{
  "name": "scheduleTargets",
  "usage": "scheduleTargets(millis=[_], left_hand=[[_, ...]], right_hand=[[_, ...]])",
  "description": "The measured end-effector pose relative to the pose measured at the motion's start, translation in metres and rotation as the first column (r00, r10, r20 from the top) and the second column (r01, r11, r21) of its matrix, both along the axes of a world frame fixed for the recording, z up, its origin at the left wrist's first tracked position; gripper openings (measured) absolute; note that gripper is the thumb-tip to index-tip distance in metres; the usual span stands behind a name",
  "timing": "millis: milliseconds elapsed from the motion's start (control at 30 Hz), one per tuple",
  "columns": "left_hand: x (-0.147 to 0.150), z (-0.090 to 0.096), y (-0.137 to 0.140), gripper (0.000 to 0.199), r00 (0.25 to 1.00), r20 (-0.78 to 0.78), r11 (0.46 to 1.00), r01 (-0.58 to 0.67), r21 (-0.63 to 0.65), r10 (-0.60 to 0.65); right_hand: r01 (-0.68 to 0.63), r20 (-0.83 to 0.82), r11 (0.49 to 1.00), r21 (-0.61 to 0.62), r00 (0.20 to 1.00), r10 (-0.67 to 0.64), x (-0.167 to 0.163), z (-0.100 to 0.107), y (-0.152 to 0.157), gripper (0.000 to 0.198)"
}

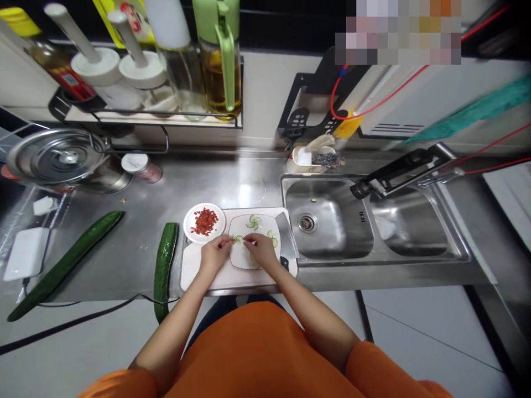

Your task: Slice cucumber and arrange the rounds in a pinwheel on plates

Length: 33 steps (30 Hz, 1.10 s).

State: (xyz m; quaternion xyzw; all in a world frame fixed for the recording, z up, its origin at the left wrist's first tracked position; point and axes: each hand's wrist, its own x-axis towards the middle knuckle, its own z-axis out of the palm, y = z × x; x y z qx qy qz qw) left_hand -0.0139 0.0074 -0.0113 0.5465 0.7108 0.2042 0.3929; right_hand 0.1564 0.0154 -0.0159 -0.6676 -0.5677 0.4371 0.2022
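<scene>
A white squarish plate (244, 261) lies on a pale cutting board (193, 273), with thin cucumber slices (253, 223) fanned in small groups around it. My left hand (214, 255) is at the plate's left side, thumb and finger pinched beside one group; a speck of red shows at the tips, too small to name. Reaching over the plate from the right, my right hand (262, 251) has its fingers closed near the same slices, and what they hold is hidden. Behind my left hand, a round white dish (187, 225) contains small dried red pieces (204, 221), like goji berries.
A knife (287, 235) rests along the board's right edge, beside the double sink (327, 221). Whole cucumbers (165, 265) lie to the left, one overhanging the counter edge. A lidded pot (66, 157), a small can (141, 167) and a bottle rack (166, 119) stand behind.
</scene>
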Motion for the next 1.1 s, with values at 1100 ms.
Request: scheduleTargets(millis=[1100], left_hand=[[-0.002,-0.028,0.016,0.017,0.921,-0.202,0.887,0.379,0.265,-0.333]], right_hand=[[0.158,0.080,0.979,-0.125,0.986,-0.149,-0.029,-0.013,0.007,0.016]])
